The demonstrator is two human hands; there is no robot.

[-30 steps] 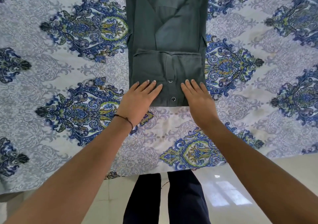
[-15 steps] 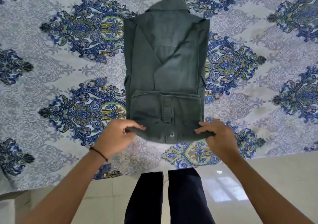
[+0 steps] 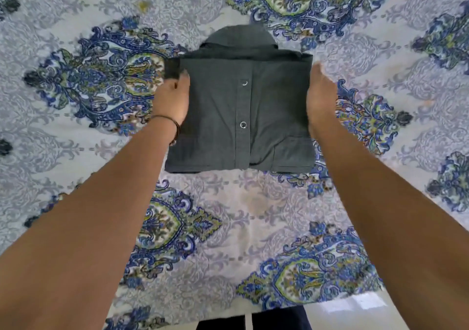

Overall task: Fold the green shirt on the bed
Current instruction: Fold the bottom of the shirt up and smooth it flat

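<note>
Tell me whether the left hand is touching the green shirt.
Touching. The head view shows the left hand lying over the left edge of the green shirt, skin directly on the fabric with no gap.

— That sheet (image 3: 76, 167), white with blue and green paisley?
— Yes, with a yellowish stain (image 3: 143, 4) at the far side and a fainter brownish blotch (image 3: 256, 202) nearer.
— And below its edge?
— Glossy pale floor (image 3: 360, 307), dark trousers (image 3: 279, 320).

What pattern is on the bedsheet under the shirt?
The bedsheet is pale with blue-and-green paisley medallions, clearest in the head view.
</note>
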